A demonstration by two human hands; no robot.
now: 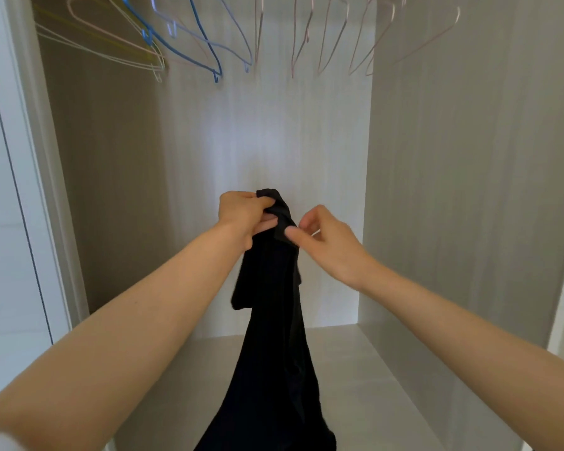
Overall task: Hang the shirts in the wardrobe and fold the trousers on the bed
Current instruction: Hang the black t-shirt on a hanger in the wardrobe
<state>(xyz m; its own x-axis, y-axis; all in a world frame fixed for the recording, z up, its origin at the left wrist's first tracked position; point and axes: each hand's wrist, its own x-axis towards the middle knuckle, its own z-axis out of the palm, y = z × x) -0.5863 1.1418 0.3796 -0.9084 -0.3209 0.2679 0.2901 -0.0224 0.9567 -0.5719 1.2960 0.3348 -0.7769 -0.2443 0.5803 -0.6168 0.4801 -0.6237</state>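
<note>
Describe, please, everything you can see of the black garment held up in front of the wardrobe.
The black garment is soft, plain cloth, bunched at the top and hanging limp past the picture's bottom edge. The left hand grips its bunched top; the right hand pinches an edge just below. It hangs before the open wardrobe, below the bare hangers.

A black fabric garment hangs in front of an open white wood-grain wardrobe, and its lower end runs out of the bottom of the picture. The left grip clutches its bunched top. Just beside it, the right grip pinches a fabric edge between thumb and forefinger. Both forearms are bare. Overhead hang a blue wire hanger, pale pink wire hangers to its right and whitish ones to its left, all bare.
</note>
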